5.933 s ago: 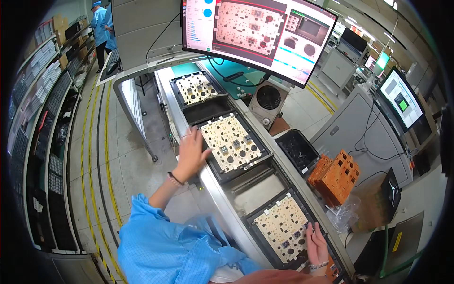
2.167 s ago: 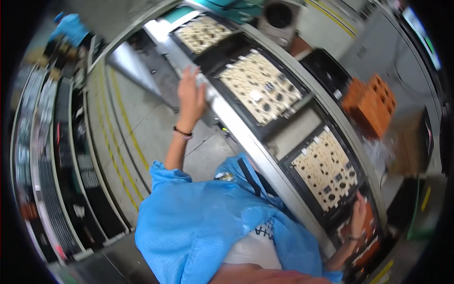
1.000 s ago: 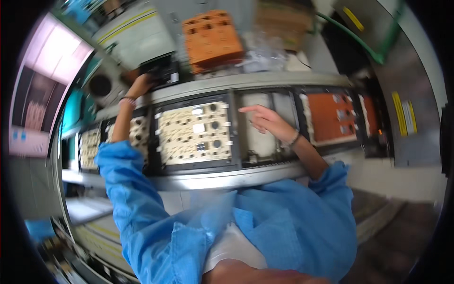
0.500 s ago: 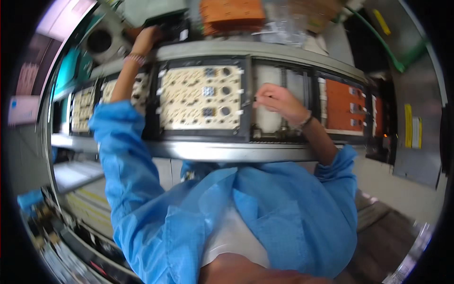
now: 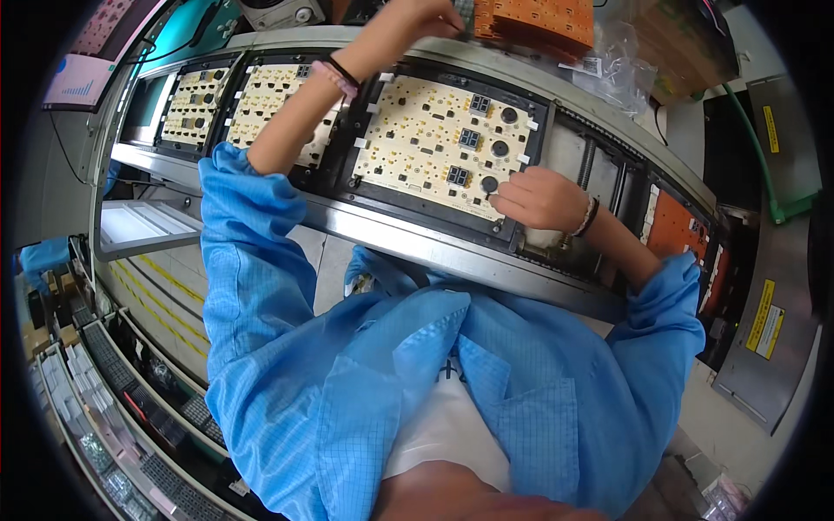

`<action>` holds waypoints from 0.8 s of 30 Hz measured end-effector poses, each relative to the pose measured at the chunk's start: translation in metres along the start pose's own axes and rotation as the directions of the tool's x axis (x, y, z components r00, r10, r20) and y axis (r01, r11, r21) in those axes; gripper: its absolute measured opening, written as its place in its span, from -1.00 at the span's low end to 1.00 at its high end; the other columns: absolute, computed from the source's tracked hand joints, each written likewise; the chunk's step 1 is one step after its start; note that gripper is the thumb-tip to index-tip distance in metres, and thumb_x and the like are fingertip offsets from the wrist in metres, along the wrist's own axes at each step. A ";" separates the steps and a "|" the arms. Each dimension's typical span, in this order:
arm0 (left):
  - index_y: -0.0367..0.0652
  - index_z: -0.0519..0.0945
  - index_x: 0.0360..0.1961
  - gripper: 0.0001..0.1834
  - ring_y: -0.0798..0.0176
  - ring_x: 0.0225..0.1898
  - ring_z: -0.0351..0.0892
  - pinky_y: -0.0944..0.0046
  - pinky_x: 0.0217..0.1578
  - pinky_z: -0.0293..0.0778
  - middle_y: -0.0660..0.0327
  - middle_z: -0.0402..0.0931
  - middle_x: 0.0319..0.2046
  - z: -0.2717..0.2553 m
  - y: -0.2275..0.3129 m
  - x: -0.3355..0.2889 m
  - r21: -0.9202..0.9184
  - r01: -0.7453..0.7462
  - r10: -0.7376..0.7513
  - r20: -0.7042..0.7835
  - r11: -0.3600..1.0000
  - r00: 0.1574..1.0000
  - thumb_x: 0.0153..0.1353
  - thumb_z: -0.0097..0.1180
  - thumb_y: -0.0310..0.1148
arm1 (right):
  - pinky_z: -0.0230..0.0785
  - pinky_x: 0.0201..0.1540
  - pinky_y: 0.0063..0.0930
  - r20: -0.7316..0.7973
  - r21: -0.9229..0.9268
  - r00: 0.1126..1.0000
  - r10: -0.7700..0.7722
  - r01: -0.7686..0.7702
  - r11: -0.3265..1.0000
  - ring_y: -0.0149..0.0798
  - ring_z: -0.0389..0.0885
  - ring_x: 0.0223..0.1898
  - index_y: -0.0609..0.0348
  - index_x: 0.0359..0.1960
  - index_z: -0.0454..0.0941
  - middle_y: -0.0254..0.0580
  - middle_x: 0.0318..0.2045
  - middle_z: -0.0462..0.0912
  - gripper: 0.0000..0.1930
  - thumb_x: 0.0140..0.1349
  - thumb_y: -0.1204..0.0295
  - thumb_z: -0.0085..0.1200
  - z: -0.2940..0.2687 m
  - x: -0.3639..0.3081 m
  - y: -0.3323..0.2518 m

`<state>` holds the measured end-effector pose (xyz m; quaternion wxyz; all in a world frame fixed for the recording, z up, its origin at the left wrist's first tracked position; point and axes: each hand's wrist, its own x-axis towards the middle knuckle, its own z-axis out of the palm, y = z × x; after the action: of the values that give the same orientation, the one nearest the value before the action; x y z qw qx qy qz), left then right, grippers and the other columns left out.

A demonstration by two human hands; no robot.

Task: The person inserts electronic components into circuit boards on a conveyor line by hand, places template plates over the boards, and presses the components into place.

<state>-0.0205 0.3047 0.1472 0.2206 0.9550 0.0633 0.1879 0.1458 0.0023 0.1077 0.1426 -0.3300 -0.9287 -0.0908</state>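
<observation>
A cream circuit board [image 5: 408, 143] lies in a black frame [image 5: 363, 193] on the rail line before me. It carries small yellow parts, dark digit displays [image 5: 469, 139] and black round parts [image 5: 499, 148] along its right side. My right hand [image 5: 543, 201] is over the board's lower right edge. Its fingers are curled together beside the nearest round part, and what they hold, if anything, is hidden. My left hand [image 5: 426, 16] reaches past the far rail, left of a stack of orange boards [image 5: 539, 35]. Its fingertips are pressed together, with their contents too small to make out.
Further cream boards [image 5: 195, 104] sit in frames to the left, and a framed orange board [image 5: 678, 221] to the right. Clear plastic bags [image 5: 617, 69] and a cardboard box [image 5: 673, 43] stand behind the rail. A metal rail [image 5: 391, 233] runs along the near side.
The view has turned. My left hand has gone from the dark bin at far left to beside the orange stack. My right hand has come from the gap onto the board's near right corner.
</observation>
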 end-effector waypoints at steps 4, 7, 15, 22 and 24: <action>-0.20 0.62 -0.19 -0.87 0.06 -0.23 0.67 0.16 -0.20 0.56 0.15 0.62 -0.26 0.027 0.049 -0.016 -0.193 -0.179 0.168 -0.068 0.965 0.983 0.24 0.21 -0.47 | 0.31 -0.38 -0.52 0.001 0.017 0.997 -0.075 0.075 0.997 -0.41 0.51 -0.37 0.06 -0.23 0.59 -0.41 -0.40 0.49 -0.80 0.07 0.44 0.13 0.002 0.002 0.008; -0.21 0.63 -0.16 -0.86 0.08 -0.18 0.69 0.20 -0.15 0.59 0.14 0.65 -0.23 0.025 0.076 -0.029 -0.163 -0.135 0.148 0.070 0.977 0.987 0.30 0.20 -0.41 | 0.34 -0.35 -0.55 -0.014 0.019 0.997 -0.078 0.078 0.997 -0.42 0.50 -0.35 0.03 -0.34 0.48 -0.40 -0.40 0.43 -0.89 0.07 0.42 0.09 0.004 0.004 0.010; -0.22 0.65 -0.18 -0.85 0.03 -0.24 0.70 0.17 -0.22 0.60 0.11 0.67 -0.26 0.055 0.090 -0.041 -0.393 -0.166 0.235 0.136 0.904 0.962 0.29 0.21 -0.39 | 0.35 -0.34 -0.53 0.003 0.222 0.989 0.150 -0.147 0.964 -0.37 0.50 -0.36 0.06 -0.35 0.51 -0.36 -0.34 0.50 -0.94 0.25 0.40 0.09 0.003 -0.001 0.004; -0.15 0.63 -0.19 -0.84 0.14 -0.15 0.61 0.14 -0.19 0.60 0.25 0.54 -0.22 0.082 0.088 -0.036 -0.107 -0.524 0.533 0.094 0.845 0.841 0.22 0.17 -0.37 | 0.48 -0.15 -0.58 0.396 0.867 0.432 0.810 0.114 -0.484 -0.50 0.55 -0.18 0.25 0.20 0.32 -0.10 0.02 0.52 -0.67 0.43 0.61 -0.08 0.001 -0.078 0.019; -0.09 0.63 -0.19 -0.81 0.23 -0.15 0.55 0.21 -0.19 0.56 0.29 0.44 -0.24 0.090 0.078 -0.031 0.014 -0.632 0.626 0.119 0.775 0.770 0.15 0.17 -0.39 | 0.50 -0.09 -0.63 0.504 0.805 0.271 0.820 0.197 -0.560 -0.49 0.56 -0.13 0.29 0.25 0.26 0.02 0.16 0.49 -0.64 0.45 0.60 -0.10 -0.001 -0.077 0.013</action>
<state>-0.0111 0.1929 0.0968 0.1225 0.9353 -0.2668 0.1974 0.2116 -0.0331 0.0848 0.6539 -0.4269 -0.1471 0.6071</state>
